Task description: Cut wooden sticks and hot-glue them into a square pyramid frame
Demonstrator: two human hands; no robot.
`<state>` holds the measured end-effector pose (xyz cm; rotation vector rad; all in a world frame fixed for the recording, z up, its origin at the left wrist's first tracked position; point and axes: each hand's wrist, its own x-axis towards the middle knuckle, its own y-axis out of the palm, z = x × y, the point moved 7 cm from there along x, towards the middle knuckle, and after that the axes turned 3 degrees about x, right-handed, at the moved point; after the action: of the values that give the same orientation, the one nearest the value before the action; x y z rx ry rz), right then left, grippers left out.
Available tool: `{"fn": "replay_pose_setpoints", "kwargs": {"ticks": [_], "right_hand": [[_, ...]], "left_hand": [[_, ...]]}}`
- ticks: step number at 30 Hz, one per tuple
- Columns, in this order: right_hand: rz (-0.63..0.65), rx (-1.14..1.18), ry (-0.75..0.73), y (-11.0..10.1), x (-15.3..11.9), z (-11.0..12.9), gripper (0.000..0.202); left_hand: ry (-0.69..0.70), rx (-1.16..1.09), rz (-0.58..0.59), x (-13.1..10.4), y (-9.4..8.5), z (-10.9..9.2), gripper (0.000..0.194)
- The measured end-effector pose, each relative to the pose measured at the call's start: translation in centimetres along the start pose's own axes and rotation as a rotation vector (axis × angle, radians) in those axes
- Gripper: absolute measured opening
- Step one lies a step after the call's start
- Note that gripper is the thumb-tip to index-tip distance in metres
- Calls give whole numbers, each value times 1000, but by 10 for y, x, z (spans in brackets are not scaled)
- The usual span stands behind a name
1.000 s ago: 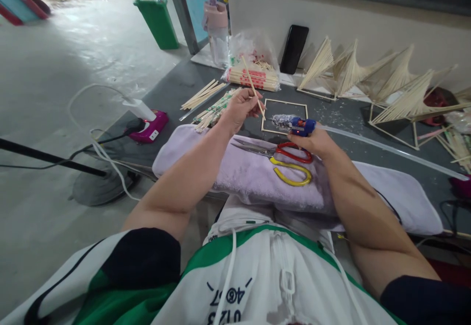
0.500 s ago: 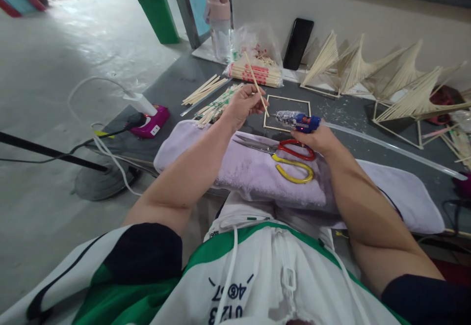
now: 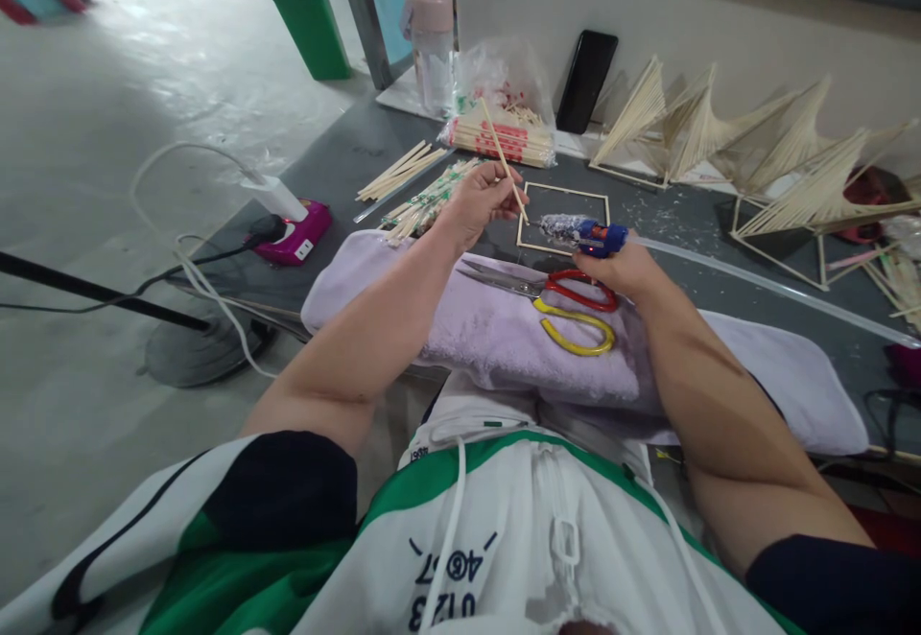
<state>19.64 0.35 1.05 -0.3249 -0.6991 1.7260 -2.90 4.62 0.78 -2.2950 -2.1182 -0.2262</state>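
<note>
My left hand pinches a thin wooden stick, tilted with its lower end toward me. In my right hand is a blue hot glue gun, its whitish, crusted nozzle pointing left at the stick's lower end. Tip and stick are very close; whether they touch I cannot tell. A long clear glue stick runs out of the gun's back to the right. Behind the gun, a square frame of sticks lies on the dark table. Scissors with red and yellow handles rest on a lilac towel below my hands.
Loose sticks and wrapped sticks lie left of the frame. Behind them are a bagged stick bundle and a bottle. A phone leans on the wall beside stick structures. A purple power strip with cables sits left.
Almost nothing differs. The view has shifted slightly, and both hands keep the stick and the glue gun nozzle close together.
</note>
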Motion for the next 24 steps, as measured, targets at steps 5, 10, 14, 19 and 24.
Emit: {"fn": "replay_pose_setpoints", "kwargs": {"ticks": [5, 10, 14, 19, 24], "right_hand": [[-10, -50, 52, 1, 3, -9, 25], [-2, -37, 7, 1, 5, -11, 22], [-6, -24, -34, 2, 5, -6, 21], [-64, 15, 27, -8, 9, -20, 20], [-138, 242, 183, -43, 19, -71, 25]], "left_hand": [[-8, 23, -10, -1, 0, -1, 8], [-9, 37, -7, -1, -1, 0, 8], [-7, 38, -3, -1, -1, 0, 8], [-15, 14, 17, 0, -2, 2, 6], [-40, 11, 67, 2, 1, 8, 6]]}}
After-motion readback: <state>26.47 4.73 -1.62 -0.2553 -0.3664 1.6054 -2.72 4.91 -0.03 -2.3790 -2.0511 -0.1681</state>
